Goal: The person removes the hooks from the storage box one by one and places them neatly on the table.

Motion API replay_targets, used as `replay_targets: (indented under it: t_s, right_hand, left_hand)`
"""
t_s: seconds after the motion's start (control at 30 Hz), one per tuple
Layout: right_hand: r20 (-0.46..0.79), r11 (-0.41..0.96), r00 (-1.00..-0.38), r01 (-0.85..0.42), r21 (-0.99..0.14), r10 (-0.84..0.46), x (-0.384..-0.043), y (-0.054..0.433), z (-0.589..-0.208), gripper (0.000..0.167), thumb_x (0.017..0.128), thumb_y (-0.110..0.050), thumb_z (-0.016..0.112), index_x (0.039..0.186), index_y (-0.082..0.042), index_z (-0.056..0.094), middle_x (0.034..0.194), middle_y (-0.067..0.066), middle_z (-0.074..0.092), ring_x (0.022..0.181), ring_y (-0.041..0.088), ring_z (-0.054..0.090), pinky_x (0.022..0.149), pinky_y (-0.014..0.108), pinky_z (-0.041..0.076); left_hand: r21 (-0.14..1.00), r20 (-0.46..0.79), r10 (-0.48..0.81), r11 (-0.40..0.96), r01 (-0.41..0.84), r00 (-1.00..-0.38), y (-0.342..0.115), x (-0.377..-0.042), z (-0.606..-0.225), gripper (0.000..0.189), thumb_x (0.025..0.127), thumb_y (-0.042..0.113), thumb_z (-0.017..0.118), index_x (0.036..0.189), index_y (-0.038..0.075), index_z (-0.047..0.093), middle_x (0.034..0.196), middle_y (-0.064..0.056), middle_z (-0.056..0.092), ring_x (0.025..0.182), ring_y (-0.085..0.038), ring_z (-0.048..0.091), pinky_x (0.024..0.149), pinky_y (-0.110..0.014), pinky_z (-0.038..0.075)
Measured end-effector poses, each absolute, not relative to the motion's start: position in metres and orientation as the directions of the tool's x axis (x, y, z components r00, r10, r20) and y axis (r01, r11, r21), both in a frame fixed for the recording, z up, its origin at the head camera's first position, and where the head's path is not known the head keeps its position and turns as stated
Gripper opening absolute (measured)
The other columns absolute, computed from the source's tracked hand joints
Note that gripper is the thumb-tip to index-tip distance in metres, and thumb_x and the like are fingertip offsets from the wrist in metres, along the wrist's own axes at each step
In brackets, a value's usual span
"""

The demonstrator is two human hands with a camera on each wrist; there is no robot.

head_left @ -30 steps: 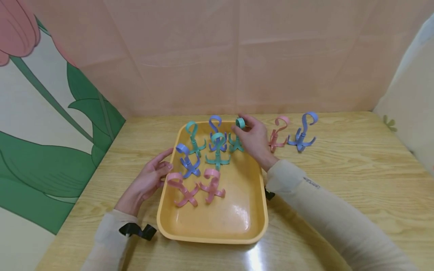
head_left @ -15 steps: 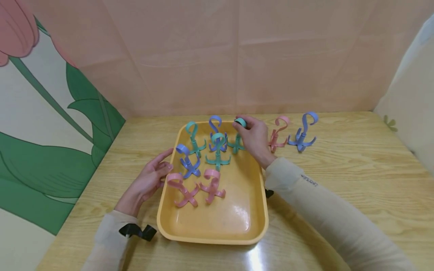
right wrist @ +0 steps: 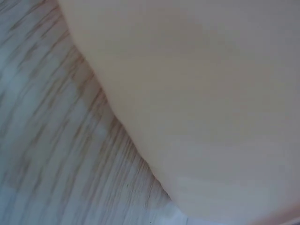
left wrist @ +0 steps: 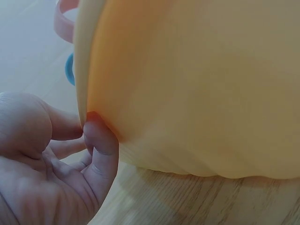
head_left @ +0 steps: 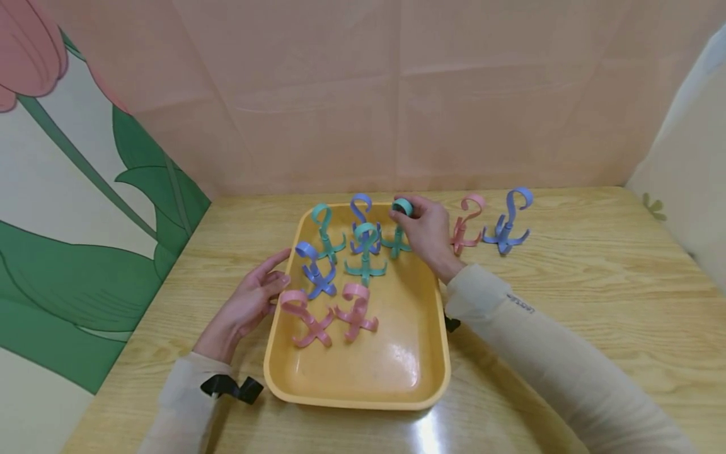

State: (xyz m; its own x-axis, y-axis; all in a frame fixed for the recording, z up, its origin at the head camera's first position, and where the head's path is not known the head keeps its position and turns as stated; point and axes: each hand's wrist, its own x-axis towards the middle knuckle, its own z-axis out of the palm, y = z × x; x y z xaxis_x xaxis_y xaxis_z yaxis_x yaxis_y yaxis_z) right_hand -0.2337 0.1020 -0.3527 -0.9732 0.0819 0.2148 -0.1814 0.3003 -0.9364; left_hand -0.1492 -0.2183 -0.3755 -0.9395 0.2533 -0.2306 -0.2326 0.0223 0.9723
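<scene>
My right hand (head_left: 428,234) reaches over the far right corner of the yellow tray (head_left: 354,404). Its thumb and fingers pinch the curled top of a green multi-prong hook (head_left: 396,243), which stands upright in the tray. My left hand (left wrist: 70,164) grips the tray's left rim between thumb and fingers. Around the held hook, the tray also bears two more green hooks, a blue hook (head_left: 362,236) at the back, another blue hook (head_left: 320,277) on the left, and two pink hooks (head_left: 357,315) nearer the front. The right wrist view shows only a pale surface beside the wood.
Right of the tray, a pink hook (head_left: 464,232) and a blue hook (head_left: 505,234) stand on the wooden table (head_left: 595,277). A pink covering (head_left: 317,94) rises behind the table. At the left is a wall panel (head_left: 79,265) printed with flowers and leaves.
The green hook in my right hand has shifted very slightly to the right and turned a little, staying in the tray. My left hand has kept its hold on the rim.
</scene>
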Motion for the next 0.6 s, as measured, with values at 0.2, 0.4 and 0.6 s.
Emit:
replay_targets:
  t_s: [0.2,0.4,0.6]
  right_hand:
    - [0.235,0.306,-0.97,-0.207,-0.929,0.056,-0.2327,0.1045,-0.354,0.031,0.092,-0.009,0.075,0.122,-0.003,0.071,0.108,0.012,0.073,0.092,0.017,0.066,0.077,0.023,0.055]
    - [0.245,0.326,-0.968,-0.216,-0.92,0.05,-0.2297,0.1073,-0.3557,0.03,0.092,-0.01,0.075,0.12,-0.001,0.071,0.106,0.013,0.073,0.091,0.019,0.067,0.077,0.024,0.056]
    - [0.259,0.33,-0.964,-0.227,-0.916,0.056,-0.2291,0.1082,-0.3564,0.03,0.093,-0.012,0.075,0.12,-0.001,0.071,0.105,0.013,0.073,0.092,0.02,0.068,0.077,0.024,0.056]
  left_hand:
    - [0.972,-0.231,0.253,0.02,-0.234,-0.939,-0.2182,-0.1491,-0.3762,0.059,0.106,0.006,0.045,0.161,0.017,0.025,0.112,-0.018,0.054,0.091,-0.018,0.066,0.07,-0.033,0.059]
    - [0.973,-0.226,0.253,0.018,-0.229,-0.941,-0.2178,-0.1496,-0.377,0.058,0.106,0.006,0.045,0.16,0.016,0.026,0.111,-0.016,0.054,0.089,-0.017,0.065,0.069,-0.032,0.059]
    - [0.973,-0.23,0.247,0.028,-0.231,-0.941,-0.2184,-0.1494,-0.3767,0.058,0.106,0.007,0.044,0.16,0.017,0.026,0.111,-0.017,0.053,0.09,-0.018,0.066,0.069,-0.032,0.059]
